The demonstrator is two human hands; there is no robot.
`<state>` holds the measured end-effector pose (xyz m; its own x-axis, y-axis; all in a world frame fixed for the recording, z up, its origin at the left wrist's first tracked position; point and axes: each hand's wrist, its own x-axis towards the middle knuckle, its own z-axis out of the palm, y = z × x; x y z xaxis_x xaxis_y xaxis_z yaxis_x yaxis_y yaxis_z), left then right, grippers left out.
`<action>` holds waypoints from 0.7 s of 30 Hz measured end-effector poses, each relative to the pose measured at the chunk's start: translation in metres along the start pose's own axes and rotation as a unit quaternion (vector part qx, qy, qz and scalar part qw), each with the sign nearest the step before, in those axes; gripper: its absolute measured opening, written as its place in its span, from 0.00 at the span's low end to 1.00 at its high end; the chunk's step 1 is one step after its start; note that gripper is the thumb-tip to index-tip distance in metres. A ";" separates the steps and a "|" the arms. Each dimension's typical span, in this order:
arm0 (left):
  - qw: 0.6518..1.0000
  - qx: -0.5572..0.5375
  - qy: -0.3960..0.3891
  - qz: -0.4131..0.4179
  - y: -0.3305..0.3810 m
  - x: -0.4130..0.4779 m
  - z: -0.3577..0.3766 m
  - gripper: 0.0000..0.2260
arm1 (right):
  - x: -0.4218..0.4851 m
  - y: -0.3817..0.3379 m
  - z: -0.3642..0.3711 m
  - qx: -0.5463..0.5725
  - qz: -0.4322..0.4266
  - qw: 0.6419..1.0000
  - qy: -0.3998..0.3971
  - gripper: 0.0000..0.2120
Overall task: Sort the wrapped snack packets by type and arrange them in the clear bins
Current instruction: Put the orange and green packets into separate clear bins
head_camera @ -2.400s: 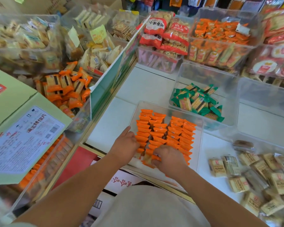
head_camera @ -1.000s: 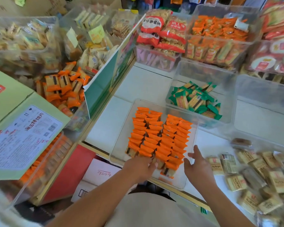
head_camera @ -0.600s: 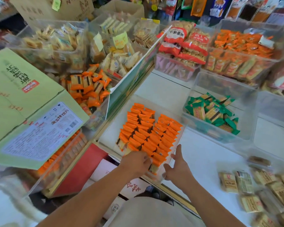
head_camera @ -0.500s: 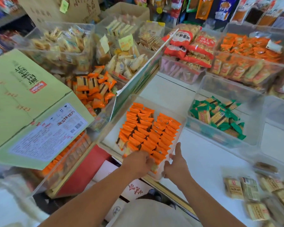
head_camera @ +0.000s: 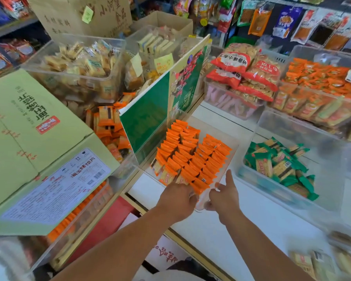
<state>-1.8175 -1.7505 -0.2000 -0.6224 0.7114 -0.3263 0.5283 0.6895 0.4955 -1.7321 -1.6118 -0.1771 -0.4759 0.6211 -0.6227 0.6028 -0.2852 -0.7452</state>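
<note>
Left hand (head_camera: 178, 198) and right hand (head_camera: 224, 196) are both grasping the near rim of the clear bin (head_camera: 234, 146) at twelve o'clock. Orange packets (head_camera: 190, 157) are lying inside in tidy rows, judged finished. At two o'clock, green packets (head_camera: 280, 165) are sitting jumbled in a second bin (head_camera: 292, 128). At four o'clock, beige packets (head_camera: 312, 262) are lying loose on the table (head_camera: 251, 220), awaiting sorting.

orange-wrapped packets (head_camera: 190, 157) lie shingled in three neat overlapping rows inside a clear bin (head_camera: 213, 128) that sits at an angle on the white counter (head_camera: 241, 220). just to its right, a second clear bin (head_camera: 292, 128), deeper, holds a loose heap of green-wrapped packets (head_camera: 280, 165). beige packets (head_camera: 320, 262) lie scattered at the near right, blurred.
</note>
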 end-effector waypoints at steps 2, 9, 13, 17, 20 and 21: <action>0.999 0.017 0.014 0.023 0.002 0.014 0.002 0.18 | 0.012 -0.008 -0.004 0.001 0.005 1.000 0.016 0.48; 0.986 0.137 0.080 0.053 0.012 0.064 -0.006 0.21 | 0.058 -0.043 -0.016 -0.052 -0.032 0.995 0.082 0.40; 0.980 0.139 0.138 0.042 0.007 0.081 -0.002 0.34 | 0.071 -0.043 -0.027 -0.131 -0.103 0.983 0.083 0.27; 0.973 0.087 0.200 0.079 -0.002 0.089 0.010 0.30 | 0.071 -0.024 -0.031 -0.267 -0.173 0.946 0.067 0.28; 0.971 0.063 0.207 0.098 -0.001 0.100 0.011 0.28 | 0.074 -0.009 -0.034 -0.379 -0.273 0.878 0.105 0.25; 0.974 0.053 0.198 0.097 0.002 0.105 0.009 0.27 | 0.077 -0.007 -0.036 -0.396 -0.299 0.860 0.120 0.23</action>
<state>-1.8771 -1.6733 -0.2407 -0.6680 0.7357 0.1122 0.7019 0.5726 0.4236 -1.7503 -1.5357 -0.2113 -0.7641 0.6433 -0.0475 0.5885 0.6651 -0.4598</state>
